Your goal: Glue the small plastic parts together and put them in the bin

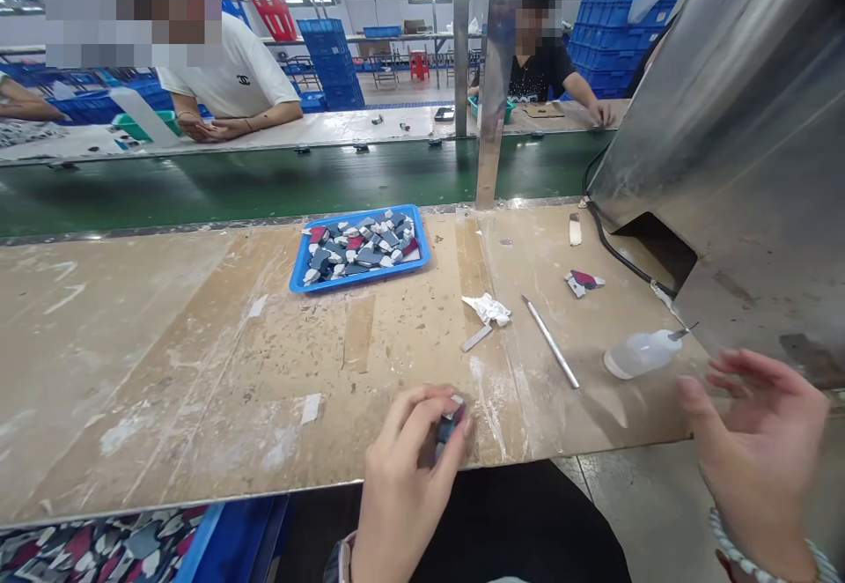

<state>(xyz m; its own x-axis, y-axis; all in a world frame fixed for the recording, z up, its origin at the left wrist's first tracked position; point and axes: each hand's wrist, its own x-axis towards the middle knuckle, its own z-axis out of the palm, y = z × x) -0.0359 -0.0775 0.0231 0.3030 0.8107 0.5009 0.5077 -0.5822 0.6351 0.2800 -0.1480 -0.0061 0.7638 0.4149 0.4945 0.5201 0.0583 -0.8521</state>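
Observation:
My left hand point(413, 442) is closed on a small dark grey, white and maroon plastic part point(449, 424) at the table's front edge. The fingers cover much of this part. At the right, my right hand point(759, 424) is raised with fingers apart and nothing in it. Closest to it is a clear squeeze bottle point(643, 354) with a thin needle tip, lying on its side. A craft knife point(551, 343) with a silver handle lies between the two hands, beside a crumpled white tissue point(488, 308) and a flat grey strip point(476, 338).
A blue tray point(360, 282) holds many similar parts. Another maroon and grey piece point(584, 283) lies at the right, near a metal housing point(759, 169) and black cable. Beyond runs a green conveyor point(264, 182), with people seated across it. A blue bin point(224, 539) of parts stands lower left.

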